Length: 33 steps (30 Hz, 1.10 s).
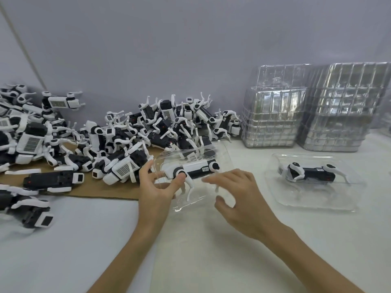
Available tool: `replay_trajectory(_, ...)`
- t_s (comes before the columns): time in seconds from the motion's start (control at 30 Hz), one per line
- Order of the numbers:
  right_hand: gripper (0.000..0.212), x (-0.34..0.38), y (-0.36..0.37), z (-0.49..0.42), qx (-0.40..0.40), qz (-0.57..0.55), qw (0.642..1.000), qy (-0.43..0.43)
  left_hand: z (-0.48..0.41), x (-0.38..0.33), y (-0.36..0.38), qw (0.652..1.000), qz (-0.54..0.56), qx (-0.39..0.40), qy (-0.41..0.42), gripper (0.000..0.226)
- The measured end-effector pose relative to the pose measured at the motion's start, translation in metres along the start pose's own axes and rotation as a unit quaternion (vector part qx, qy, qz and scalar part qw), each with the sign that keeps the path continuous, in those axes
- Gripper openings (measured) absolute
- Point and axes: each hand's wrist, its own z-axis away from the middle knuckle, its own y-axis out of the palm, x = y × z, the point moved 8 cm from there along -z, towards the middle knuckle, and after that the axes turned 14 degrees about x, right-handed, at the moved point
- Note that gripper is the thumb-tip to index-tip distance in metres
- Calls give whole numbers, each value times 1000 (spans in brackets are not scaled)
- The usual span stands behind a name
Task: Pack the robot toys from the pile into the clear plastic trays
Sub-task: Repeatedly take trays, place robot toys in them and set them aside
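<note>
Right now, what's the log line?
left hand: holds clear plastic tray | black-and-white robot toy: inside tray | right hand: fingers spread above tray

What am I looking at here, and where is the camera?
No machine here: these are a person's two bare hands, filmed by one camera worn on the head, looking down at a white table. The left hand holds a clear tray by its left end, thumb on the robot toy lying in it. The right hand is open beside it, blurred. On the left, the pile of toys lies on cardboard. On the right are a packed tray and stacks of empty trays.
</note>
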Motion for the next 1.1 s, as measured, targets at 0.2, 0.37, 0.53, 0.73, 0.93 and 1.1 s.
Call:
replay_trajectory(0.2, 60, 6, 23, 3, 104, 173, 979, 28, 8, -9, 3, 998, -40, -20, 45, 91)
replay_trajectory(0.37, 58, 11, 33, 4, 122, 230, 965, 27, 15, -22, 12, 992, -68, 5, 102, 95)
replay_trajectory(0.53, 54, 9, 41, 6, 149, 255, 954, 56, 17, -24, 18, 990, -81, 35, 113, 96)
replay_trajectory(0.73, 42, 8, 39, 4, 136, 238, 959, 68, 17, -31, 18, 987, -105, 19, 123, 92)
replay_trajectory(0.93, 35, 8, 37, 2, 126, 184, 972, 67, 15, -32, 13, 978, -163, -12, 133, 100)
replay_trajectory(1.1, 32, 8, 31, 1, 115, 133, 983, 54, 13, -31, 9, 981, -151, -14, 124, 90)
